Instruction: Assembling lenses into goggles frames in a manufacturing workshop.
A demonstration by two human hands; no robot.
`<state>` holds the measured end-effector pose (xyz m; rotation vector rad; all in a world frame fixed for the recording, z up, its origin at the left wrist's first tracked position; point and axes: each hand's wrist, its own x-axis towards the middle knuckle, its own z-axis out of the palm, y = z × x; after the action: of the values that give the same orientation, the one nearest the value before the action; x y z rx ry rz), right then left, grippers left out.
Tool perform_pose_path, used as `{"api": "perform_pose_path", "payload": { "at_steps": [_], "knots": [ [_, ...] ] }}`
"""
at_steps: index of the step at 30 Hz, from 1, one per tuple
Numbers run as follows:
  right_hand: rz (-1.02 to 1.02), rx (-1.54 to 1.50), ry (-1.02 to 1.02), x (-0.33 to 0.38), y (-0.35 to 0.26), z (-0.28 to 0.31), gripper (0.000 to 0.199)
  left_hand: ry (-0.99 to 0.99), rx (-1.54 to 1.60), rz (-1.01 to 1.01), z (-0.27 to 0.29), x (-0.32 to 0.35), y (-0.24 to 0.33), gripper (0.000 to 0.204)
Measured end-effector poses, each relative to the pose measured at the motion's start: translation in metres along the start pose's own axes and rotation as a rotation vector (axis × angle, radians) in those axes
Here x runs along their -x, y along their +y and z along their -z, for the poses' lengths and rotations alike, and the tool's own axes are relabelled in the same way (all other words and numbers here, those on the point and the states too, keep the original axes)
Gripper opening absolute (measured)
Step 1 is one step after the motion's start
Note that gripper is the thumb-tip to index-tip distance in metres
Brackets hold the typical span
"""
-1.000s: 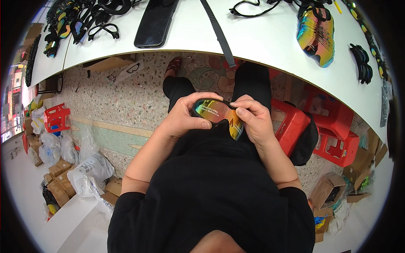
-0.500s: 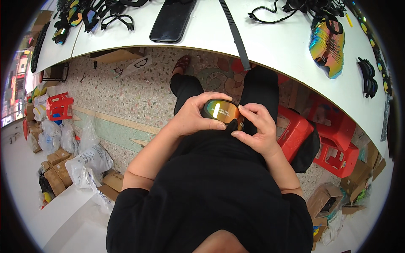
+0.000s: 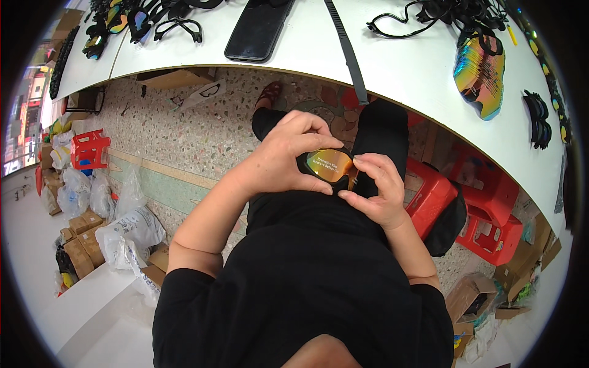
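Observation:
Above my lap I hold a pair of sports sunglasses (image 3: 328, 167) with a shiny gold-orange mirrored lens and dark edges. Pale print shows on the lens. My left hand (image 3: 276, 156) is closed on the left end, fingers bent over the upper edge and thumb along the lower edge. At the other end, my right hand (image 3: 383, 191) pinches the sunglasses between thumb and fingertips. The dark nose area sits near the right thumb. The underside of the sunglasses is hidden.
The white table (image 3: 405, 64) curves ahead, bearing a black phone (image 3: 257, 30), a black strap (image 3: 348, 52), a black frame (image 3: 179, 29) and a stack of rainbow mirrored lenses (image 3: 481, 76). Red stools (image 3: 491, 196) stand right; plastic bags (image 3: 132, 236) and cartons (image 3: 83, 251) lie left.
My left wrist and knuckles have risen, and the fingers now arch more over the lens's upper edge. The sunglasses have tilted slightly. My right hand keeps its pinch.

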<state>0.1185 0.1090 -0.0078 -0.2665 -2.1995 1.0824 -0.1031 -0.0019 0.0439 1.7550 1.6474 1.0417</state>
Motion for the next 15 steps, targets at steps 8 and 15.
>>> {"api": "perform_pose_path", "payload": {
  "at_steps": [8, 15],
  "knots": [
    [-0.027, -0.069, 0.024, -0.006, -0.003, 0.004, 0.055, -0.099, -0.088, -0.055, 0.007, -0.013, 0.003, 0.067],
    [-0.072, -0.085, 0.010, 0.001, -0.003, 0.003, 0.055, -0.004, 0.273, 0.048, -0.017, -0.003, -0.006, 0.059]
  ]
}}
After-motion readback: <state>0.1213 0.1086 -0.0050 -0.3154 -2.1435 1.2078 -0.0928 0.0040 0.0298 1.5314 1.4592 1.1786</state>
